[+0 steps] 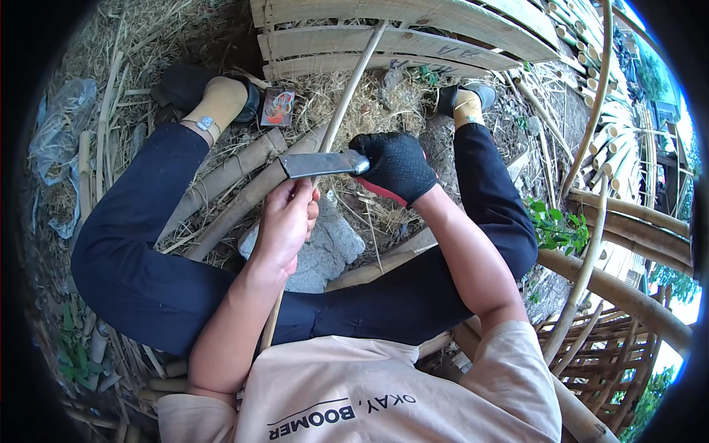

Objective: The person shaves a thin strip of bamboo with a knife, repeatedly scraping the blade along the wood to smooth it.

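My left hand (286,220), bare, is closed round a long thin bamboo strip (354,83). The strip runs from beside my waist up past my fingers toward the wooden slats. My right hand (396,164), in a black glove with red at the edge, grips a broad-bladed knife (319,164); its handle is mostly hidden in the fist. The dark, square-ended blade lies across the strip just above my left fingers. Whether its edge bites into the strip, I cannot tell. A grey stone (323,247) sits below my hands, between my legs.
Pale wooden slats (413,46) stand ahead. Thick bamboo poles (240,198) lie on the straw-covered ground between my legs. A small red-patterned packet (278,108) rests by my left foot. Stacked bamboo (609,144) and a woven bamboo basket (602,362) are at the right.
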